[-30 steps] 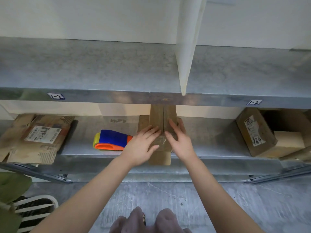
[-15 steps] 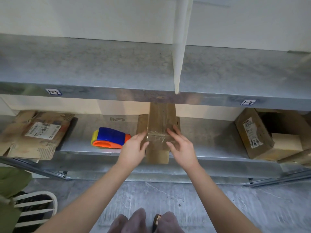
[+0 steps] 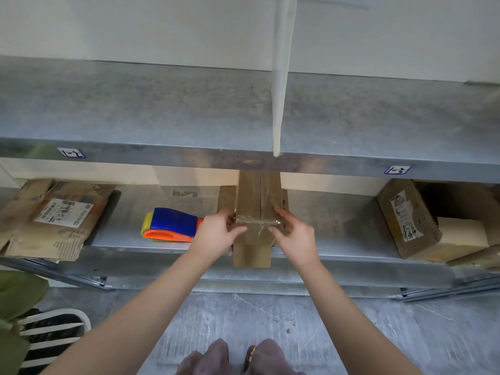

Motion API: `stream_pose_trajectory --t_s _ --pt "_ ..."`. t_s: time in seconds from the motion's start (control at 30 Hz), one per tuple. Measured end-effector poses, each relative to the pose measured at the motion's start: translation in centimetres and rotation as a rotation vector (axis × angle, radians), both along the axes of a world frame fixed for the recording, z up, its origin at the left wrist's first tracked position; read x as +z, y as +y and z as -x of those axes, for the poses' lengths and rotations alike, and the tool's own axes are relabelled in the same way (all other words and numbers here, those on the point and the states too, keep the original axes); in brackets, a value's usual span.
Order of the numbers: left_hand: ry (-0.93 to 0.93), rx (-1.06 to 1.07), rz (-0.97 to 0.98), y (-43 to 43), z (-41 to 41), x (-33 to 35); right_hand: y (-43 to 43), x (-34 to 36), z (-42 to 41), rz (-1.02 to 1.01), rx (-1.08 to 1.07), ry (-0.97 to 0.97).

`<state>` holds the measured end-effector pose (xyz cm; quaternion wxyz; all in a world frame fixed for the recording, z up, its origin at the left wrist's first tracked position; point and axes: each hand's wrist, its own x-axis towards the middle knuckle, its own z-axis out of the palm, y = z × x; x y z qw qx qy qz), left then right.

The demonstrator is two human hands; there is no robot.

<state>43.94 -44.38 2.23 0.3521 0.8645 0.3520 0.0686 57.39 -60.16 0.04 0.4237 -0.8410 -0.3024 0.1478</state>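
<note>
Two hands close on a narrow cardboard box (image 3: 257, 196) as we work at a metal rack. Our left hand (image 3: 216, 234) curls round the box's left edge and our right hand (image 3: 295, 234) round its right edge. Thumbs and fingers pinch the sides where a cross strip of clear tape (image 3: 257, 221) wraps the top. The box lies lengthwise on the lower shelf (image 3: 338, 226), its far end tucked beneath the upper shelf (image 3: 135, 104) and its near end jutting past the lower shelf's front lip.

A blue, orange and yellow tape dispenser (image 3: 170, 226) rests on the same shelf, just beside our left hand. A flattened carton (image 3: 54, 220) bearing a printed label lies at the far left, well apart from the box, and an open carton (image 3: 405, 220) sits tilted at the far right. A white divider (image 3: 281, 77) stands upright on the upper shelf, in line with the box below it. Grey floor (image 3: 270, 320) shows between our forearms.
</note>
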Motion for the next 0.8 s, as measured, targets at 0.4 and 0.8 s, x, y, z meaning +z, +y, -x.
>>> stream_pose_trajectory --t_s 0.4,0.8 --pt "0.127 -0.331 0.028 3.4 0.9 1.7 -1.6 2.6 -3.4 0.133 0.305 0.250" --pt "-0.060 -0.319 0.016 2.7 -0.7 0.1 -0.6 0.4 -1.6 -0.028 0.046 0.165"
